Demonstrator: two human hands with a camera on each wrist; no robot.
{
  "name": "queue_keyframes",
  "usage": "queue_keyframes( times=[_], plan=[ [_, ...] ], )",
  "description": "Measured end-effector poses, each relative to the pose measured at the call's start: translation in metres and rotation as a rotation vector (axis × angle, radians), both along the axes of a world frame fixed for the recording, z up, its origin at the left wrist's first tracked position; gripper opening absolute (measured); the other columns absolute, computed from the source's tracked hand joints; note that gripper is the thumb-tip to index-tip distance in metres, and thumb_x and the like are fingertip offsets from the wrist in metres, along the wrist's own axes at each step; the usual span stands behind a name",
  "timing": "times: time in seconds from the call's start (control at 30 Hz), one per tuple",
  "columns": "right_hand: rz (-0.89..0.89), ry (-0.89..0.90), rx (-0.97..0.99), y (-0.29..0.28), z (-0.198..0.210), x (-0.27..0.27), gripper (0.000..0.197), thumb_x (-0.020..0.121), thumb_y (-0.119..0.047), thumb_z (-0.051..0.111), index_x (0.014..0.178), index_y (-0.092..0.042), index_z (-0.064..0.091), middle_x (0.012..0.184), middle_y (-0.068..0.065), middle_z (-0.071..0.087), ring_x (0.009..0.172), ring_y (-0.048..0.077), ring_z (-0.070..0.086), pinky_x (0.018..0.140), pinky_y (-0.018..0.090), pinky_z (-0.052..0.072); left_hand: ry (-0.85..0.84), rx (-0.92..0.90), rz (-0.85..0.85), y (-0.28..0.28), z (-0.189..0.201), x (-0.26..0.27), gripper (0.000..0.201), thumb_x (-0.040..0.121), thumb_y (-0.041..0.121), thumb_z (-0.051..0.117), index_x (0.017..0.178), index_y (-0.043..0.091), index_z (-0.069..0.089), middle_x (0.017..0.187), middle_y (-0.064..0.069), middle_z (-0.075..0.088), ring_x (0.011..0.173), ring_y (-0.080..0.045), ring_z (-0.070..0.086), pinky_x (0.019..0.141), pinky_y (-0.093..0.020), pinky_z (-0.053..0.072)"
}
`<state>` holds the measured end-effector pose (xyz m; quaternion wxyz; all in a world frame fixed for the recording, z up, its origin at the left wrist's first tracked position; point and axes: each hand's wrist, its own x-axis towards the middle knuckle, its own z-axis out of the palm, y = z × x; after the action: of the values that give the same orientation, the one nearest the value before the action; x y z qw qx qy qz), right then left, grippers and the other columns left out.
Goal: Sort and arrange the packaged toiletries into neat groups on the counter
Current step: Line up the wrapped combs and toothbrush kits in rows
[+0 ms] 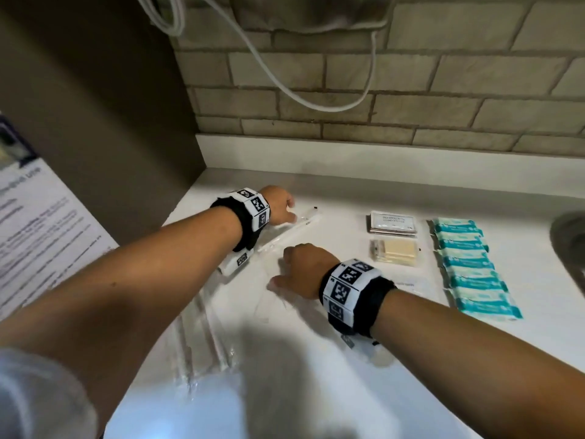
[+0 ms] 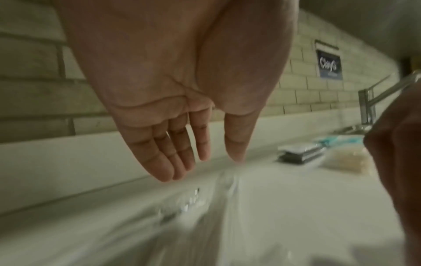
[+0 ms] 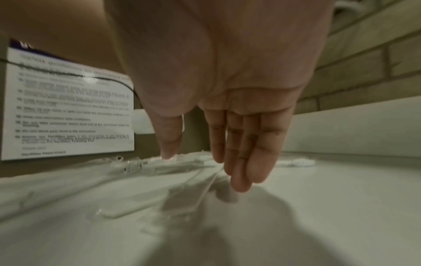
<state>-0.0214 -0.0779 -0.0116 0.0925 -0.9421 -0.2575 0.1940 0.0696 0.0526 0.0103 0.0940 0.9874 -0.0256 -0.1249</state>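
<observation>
Teal packets (image 1: 474,267): one row, right side of counter (image 1: 348,198), by sink (image 1: 569,245).
Sachets (image 1: 392,223): behind cream pack (image 1: 395,252).
Clear sleeves (image 1: 285,229): under my hands.
Left hand (image 1: 280,205): fingers straight, released.
Right hand (image 1: 304,270): flat, pressing sleeves.

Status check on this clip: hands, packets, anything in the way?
Left hand open, right hand open, both over clear packets. Teal packets already rowed. Nothing blocking.

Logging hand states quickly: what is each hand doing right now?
Left hand: open, fingers straight, over the clear plastic-wrapped packets.
Right hand: open, straight fingers reaching down to those packets.
</observation>
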Motion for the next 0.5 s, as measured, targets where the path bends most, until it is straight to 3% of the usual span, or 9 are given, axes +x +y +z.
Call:
queue_keyframes(
  times=[0.1, 0.17, 0.23, 0.33, 0.43, 0.5],
  plan=[
    [-0.082, 0.050, -0.005, 0.019, -0.011, 0.005, 0.061, 0.080, -0.059, 0.063, 0.116, -0.011, 0.053, 0.111, 0.007, 0.062, 0.099, 0.028, 0.060, 0.074, 0.034, 0.047, 0.066, 0.067, 0.004, 0.003, -0.021, 0.008, 0.070, 0.083, 0.051, 0.066, 0.136, 0.008, 0.051, 0.138, -0.010, 0.052, 0.123, -0.029, 0.053, 0.102, -0.034, 0.044],
    [-0.142, 0.066, -0.004, 0.026, -0.015, 0.007, 0.062, 0.074, -0.059, 0.069, 0.112, -0.012, 0.054, 0.106, 0.005, 0.062, 0.095, 0.027, 0.062, 0.071, 0.034, 0.048, 0.044, 0.093, 0.000, 0.003, -0.030, 0.011, 0.071, 0.078, 0.054, 0.070, 0.131, 0.009, 0.055, 0.132, -0.011, 0.050, 0.115, -0.030, 0.056, 0.096, -0.034, 0.047],
    [-0.160, 0.070, -0.024, 0.031, -0.017, 0.008, 0.056, 0.072, -0.053, 0.074, 0.107, -0.012, 0.059, 0.100, 0.005, 0.063, 0.091, 0.026, 0.063, 0.070, 0.032, 0.049, -0.001, 0.084, -0.013, 0.004, -0.036, 0.013, 0.060, 0.078, 0.046, 0.072, 0.125, 0.010, 0.057, 0.125, -0.009, 0.053, 0.110, -0.029, 0.058, 0.089, -0.032, 0.048],
    [-0.183, 0.114, -0.018, 0.033, -0.015, 0.012, 0.037, 0.075, -0.032, 0.075, 0.102, -0.010, 0.066, 0.094, 0.006, 0.065, 0.088, 0.026, 0.066, 0.069, 0.028, 0.052, -0.025, 0.003, -0.009, 0.011, -0.043, 0.017, 0.043, 0.083, 0.026, 0.067, 0.123, 0.014, 0.057, 0.122, -0.007, 0.062, 0.108, -0.027, 0.060, 0.084, -0.028, 0.047],
    [-0.204, 0.132, -0.021, 0.030, -0.012, 0.017, 0.020, 0.078, -0.019, 0.071, 0.094, -0.009, 0.065, 0.093, 0.006, 0.067, 0.089, 0.025, 0.067, 0.067, 0.026, 0.050, -0.051, -0.131, 0.037, 0.019, -0.042, 0.018, 0.033, 0.085, 0.018, 0.063, 0.117, 0.014, 0.061, 0.118, -0.007, 0.064, 0.106, -0.026, 0.061, 0.086, -0.028, 0.047],
    [-0.235, 0.141, -0.016, 0.028, -0.010, 0.019, 0.016, 0.076, -0.020, 0.072, 0.078, -0.015, 0.057, 0.076, 0.000, 0.060, 0.079, 0.024, 0.063, 0.064, 0.025, 0.048, -0.083, -0.243, 0.067, 0.025, -0.036, 0.017, 0.031, 0.086, 0.019, 0.062, 0.117, 0.012, 0.063, 0.115, -0.009, 0.066, 0.104, -0.026, 0.062, 0.087, -0.027, 0.046]
  ],
)
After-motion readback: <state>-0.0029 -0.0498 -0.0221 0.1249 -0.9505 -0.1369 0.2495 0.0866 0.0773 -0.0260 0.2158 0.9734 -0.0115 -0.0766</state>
